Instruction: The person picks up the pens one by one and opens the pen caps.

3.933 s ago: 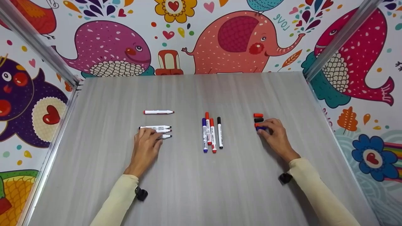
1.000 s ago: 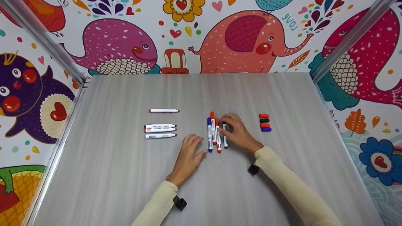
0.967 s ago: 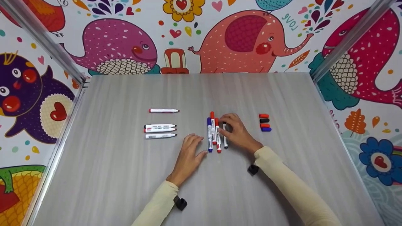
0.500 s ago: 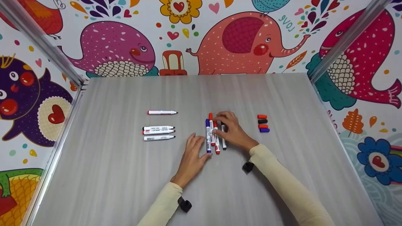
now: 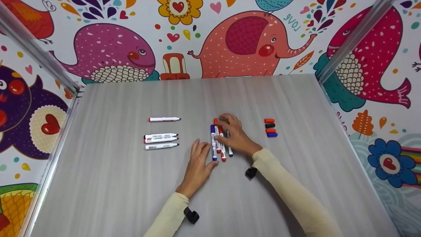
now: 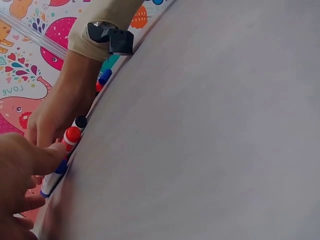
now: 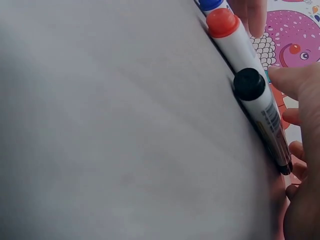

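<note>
A: Ok, head view first, what are the hands doing?

B: Left hand (image 5: 197, 168) has its fingers spread and loosely bent, not wrapped round anything. Thumb tip's right by the near end of a slim white plastic marker with a blue cap (image 5: 213, 144); can't tell if it touches. Right hand (image 5: 238, 136) arches over the bunch, clear gap between thumb and index, no grip I can see. Partly hidden by it: a white red-capped marker (image 5: 217, 143), a second red-capped marker (image 5: 223, 148) and a white black-capped marker (image 5: 230, 150). Well left of the left fingers: four uncapped white markers (image 5: 162, 146). Well right of the right fingers: a column of loose plastic caps (image 5: 270, 130), two red, one black, one blue.

A: Left wrist cam?

B: Left thumb overlaps the blue one's near end, so contact's unclear. Red and black ends poke out past the thumb tip, towards the right hand.

A: Right wrist?

B: Black one's nearest the lens, right thumb tip sticking out just past it. No pinch visible.

A: So what could bite?

B: Imo the barrels sit so tight that the right fingers might snag two at once. They're round, so a thumb nudge could roll them.
</note>
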`<state>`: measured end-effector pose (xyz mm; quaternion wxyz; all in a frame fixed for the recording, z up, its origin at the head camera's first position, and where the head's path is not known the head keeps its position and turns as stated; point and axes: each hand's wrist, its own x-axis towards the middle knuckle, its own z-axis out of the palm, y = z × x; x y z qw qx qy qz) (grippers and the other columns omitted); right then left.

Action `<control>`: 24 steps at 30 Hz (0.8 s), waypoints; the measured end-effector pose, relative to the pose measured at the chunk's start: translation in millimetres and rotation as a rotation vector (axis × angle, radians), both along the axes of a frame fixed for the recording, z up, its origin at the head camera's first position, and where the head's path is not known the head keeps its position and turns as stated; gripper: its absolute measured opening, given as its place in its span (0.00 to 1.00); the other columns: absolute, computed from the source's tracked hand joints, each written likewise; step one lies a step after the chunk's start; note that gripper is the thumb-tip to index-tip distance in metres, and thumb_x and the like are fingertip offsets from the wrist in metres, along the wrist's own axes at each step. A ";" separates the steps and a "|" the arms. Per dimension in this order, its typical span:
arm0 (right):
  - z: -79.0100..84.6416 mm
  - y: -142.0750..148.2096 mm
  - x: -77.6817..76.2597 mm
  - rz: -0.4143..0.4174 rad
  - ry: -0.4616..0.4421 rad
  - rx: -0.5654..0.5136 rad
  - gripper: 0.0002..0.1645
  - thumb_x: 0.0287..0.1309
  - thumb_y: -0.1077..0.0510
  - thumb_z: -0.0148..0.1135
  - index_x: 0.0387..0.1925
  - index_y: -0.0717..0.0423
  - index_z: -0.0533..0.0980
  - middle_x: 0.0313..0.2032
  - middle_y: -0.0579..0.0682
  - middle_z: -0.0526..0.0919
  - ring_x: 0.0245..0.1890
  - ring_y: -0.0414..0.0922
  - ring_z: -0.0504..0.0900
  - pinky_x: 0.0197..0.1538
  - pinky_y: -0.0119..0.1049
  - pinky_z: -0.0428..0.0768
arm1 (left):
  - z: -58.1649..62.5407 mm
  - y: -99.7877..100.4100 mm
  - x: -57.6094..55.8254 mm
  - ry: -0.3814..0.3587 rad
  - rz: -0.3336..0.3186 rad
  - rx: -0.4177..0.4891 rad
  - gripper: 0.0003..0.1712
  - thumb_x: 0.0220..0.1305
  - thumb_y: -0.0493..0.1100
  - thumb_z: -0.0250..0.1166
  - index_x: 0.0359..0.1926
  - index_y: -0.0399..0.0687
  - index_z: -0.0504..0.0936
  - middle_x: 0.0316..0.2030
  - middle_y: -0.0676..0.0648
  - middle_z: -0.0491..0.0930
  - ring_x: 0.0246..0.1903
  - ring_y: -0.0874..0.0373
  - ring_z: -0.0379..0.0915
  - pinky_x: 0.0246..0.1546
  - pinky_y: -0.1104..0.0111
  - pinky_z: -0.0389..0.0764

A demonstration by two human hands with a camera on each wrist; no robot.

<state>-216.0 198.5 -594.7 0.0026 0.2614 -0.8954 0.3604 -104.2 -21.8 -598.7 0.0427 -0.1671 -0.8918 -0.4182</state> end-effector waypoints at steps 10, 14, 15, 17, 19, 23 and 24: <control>0.4 -7.3 -3.3 0.033 0.068 0.025 0.32 0.74 0.45 0.71 0.72 0.54 0.79 0.77 0.64 0.66 0.79 0.59 0.59 0.79 0.61 0.54 | -0.1 -1.9 -0.7 0.038 -0.019 -0.034 0.38 0.66 0.41 0.81 0.71 0.30 0.78 0.70 0.35 0.73 0.83 0.31 0.48 0.80 0.41 0.58; 1.9 -10.4 -3.4 0.046 0.075 0.059 0.33 0.76 0.45 0.70 0.74 0.54 0.77 0.78 0.65 0.64 0.80 0.60 0.58 0.79 0.63 0.54 | -0.5 -1.2 -1.7 0.022 -0.013 -0.050 0.39 0.67 0.43 0.81 0.72 0.30 0.77 0.72 0.35 0.71 0.84 0.32 0.46 0.81 0.41 0.57; 2.5 -10.9 -3.4 0.048 0.074 0.068 0.33 0.76 0.44 0.70 0.74 0.54 0.77 0.78 0.65 0.64 0.80 0.60 0.58 0.79 0.63 0.54 | -0.5 -1.1 -1.7 0.022 -0.012 -0.054 0.39 0.67 0.43 0.80 0.72 0.30 0.77 0.72 0.35 0.71 0.84 0.32 0.46 0.81 0.41 0.57; 3.7 -11.9 -3.3 0.051 0.069 0.081 0.34 0.76 0.44 0.69 0.75 0.54 0.76 0.78 0.65 0.64 0.80 0.61 0.58 0.79 0.64 0.54 | -0.6 -1.1 -1.5 0.024 -0.011 -0.058 0.39 0.67 0.43 0.81 0.72 0.29 0.77 0.72 0.34 0.71 0.84 0.32 0.46 0.81 0.41 0.57; 4.8 -12.6 -3.1 0.050 0.060 0.096 0.34 0.76 0.43 0.68 0.75 0.53 0.76 0.78 0.64 0.64 0.80 0.60 0.58 0.79 0.64 0.54 | -0.9 -1.1 -1.3 0.030 -0.010 -0.059 0.39 0.67 0.43 0.81 0.72 0.29 0.77 0.72 0.34 0.71 0.84 0.31 0.46 0.80 0.40 0.58; 5.6 -12.9 -2.2 0.042 0.046 0.127 0.35 0.77 0.43 0.67 0.77 0.52 0.75 0.79 0.62 0.63 0.82 0.60 0.56 0.80 0.63 0.52 | -1.9 -1.3 -1.9 0.032 -0.010 -0.050 0.39 0.68 0.43 0.80 0.72 0.29 0.77 0.73 0.34 0.71 0.84 0.31 0.46 0.80 0.41 0.57; 5.3 -12.9 -2.1 0.042 0.044 0.135 0.36 0.77 0.42 0.67 0.77 0.52 0.75 0.80 0.63 0.63 0.82 0.60 0.55 0.81 0.63 0.51 | -2.1 -1.4 -2.0 0.028 -0.010 -0.047 0.38 0.68 0.43 0.80 0.73 0.30 0.77 0.73 0.34 0.71 0.84 0.32 0.46 0.81 0.41 0.57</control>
